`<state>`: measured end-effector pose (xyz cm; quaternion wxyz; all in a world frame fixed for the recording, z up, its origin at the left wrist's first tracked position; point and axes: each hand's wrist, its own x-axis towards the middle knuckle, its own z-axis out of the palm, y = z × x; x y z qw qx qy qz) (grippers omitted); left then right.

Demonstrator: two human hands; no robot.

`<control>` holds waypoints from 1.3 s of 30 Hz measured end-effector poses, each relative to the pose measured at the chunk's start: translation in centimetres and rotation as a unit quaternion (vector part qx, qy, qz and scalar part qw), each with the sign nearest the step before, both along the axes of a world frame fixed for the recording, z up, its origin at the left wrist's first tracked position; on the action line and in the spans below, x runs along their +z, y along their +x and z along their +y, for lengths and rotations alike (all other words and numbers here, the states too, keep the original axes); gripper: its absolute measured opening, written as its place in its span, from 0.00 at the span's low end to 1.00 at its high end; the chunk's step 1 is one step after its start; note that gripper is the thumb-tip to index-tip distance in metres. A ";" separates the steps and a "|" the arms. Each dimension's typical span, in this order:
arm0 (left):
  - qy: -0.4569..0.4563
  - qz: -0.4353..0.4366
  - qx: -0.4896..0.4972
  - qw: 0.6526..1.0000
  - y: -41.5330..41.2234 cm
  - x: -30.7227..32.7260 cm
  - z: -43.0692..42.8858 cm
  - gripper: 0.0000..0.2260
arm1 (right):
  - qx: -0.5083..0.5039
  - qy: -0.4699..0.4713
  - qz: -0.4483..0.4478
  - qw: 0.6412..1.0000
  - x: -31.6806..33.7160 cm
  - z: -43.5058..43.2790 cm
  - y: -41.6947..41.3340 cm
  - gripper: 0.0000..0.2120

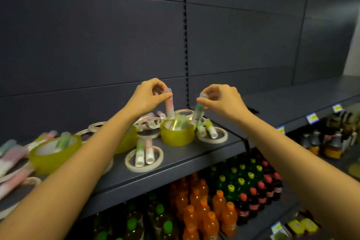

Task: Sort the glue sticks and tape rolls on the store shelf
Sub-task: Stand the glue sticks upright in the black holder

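Each hand pinches a glue stick's cap above the yellow tape roll [177, 132]: left hand [148, 95] holds the pink stick [169, 106] upright, right hand [222, 99] the green stick [197, 111] tilted.

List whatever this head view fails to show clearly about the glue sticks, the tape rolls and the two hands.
- Head view: the left forearm hides most of the middle wide yellow-green tape roll.
- The pastel glue sticks at the left edge are blurred and cut off by the frame; count unclear.
- Print on the green-tinted glue stick held in the right hand is too small to read.
- The left hand covers the grip on the pink-tinted glue stick.
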<state>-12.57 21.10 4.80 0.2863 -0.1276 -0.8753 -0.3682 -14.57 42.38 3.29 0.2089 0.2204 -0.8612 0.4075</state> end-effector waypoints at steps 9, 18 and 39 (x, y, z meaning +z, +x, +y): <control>-0.011 -0.011 -0.018 1.000 -4.1 -1.8 12.8 0.09 | -0.045 0.036 0.003 0.998 -0.6 13.7 -3.4 0.06; -0.008 -0.038 0.021 0.999 -9.5 -2.3 18.9 0.10 | -0.042 0.063 0.020 0.997 -1.6 19.9 -8.4 0.06; -0.079 -0.059 0.088 0.991 -25.5 -3.6 20.2 0.11 | 0.007 0.090 0.031 0.995 -2.8 17.0 -27.1 0.11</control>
